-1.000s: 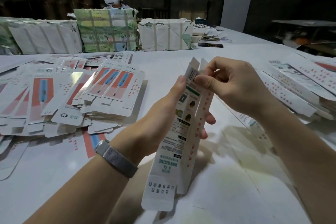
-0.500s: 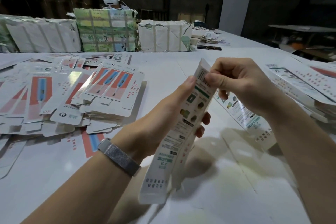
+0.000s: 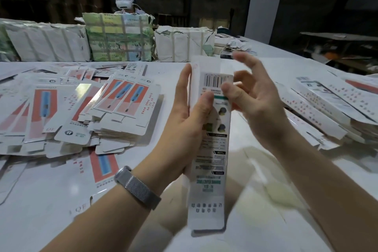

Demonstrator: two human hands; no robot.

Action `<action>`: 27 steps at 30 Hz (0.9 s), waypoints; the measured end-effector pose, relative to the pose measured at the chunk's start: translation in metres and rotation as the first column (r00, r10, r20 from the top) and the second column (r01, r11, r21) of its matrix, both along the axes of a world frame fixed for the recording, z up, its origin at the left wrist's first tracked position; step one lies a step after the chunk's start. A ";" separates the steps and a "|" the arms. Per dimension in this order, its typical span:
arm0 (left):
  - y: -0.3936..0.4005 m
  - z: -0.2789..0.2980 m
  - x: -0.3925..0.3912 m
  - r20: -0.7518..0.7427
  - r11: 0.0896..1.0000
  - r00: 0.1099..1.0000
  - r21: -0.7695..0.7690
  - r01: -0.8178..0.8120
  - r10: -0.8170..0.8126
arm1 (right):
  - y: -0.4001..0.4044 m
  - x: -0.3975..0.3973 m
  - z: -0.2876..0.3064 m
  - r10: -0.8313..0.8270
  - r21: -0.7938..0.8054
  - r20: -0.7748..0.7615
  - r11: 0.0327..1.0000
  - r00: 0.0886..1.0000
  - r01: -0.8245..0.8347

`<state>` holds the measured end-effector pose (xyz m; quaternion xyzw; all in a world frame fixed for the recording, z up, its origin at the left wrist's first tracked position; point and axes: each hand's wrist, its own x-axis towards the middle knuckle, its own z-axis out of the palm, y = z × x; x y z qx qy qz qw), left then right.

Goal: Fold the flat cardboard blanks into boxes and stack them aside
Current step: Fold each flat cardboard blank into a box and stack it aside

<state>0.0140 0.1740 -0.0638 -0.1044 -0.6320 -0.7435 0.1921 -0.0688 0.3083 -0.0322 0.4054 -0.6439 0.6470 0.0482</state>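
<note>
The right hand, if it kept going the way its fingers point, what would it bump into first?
Probably the long box the left hand grips. The right hand is open beside its barcode end, fingers aimed leftward at it, thumb about touching. Blur hides exact depth.

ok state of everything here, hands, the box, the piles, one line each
left hand: grips the box, thumb on its printed face
right hand: fingers spread, thumb touching the box's top edge
box: held upright off the table, opened into a long sleeve, bottom flap not tucked
flat blanks: unfolded, heaped loosely on the left
folded boxes: lying stacked on the right
wrapped bundles: strapped, standing at the table's far edge
</note>
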 end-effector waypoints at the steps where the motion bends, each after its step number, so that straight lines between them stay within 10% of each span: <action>1: -0.001 -0.001 0.000 -0.019 1.000 1.000 0.009 0.000 0.000 | -0.003 0.003 -0.003 0.053 0.002 0.046 0.999 0.998 -0.053; 27: -0.006 -0.002 -0.004 0.107 0.994 0.990 -0.048 0.096 -0.090 | -0.005 0.001 -0.004 0.130 -0.095 0.244 0.989 0.961 -0.110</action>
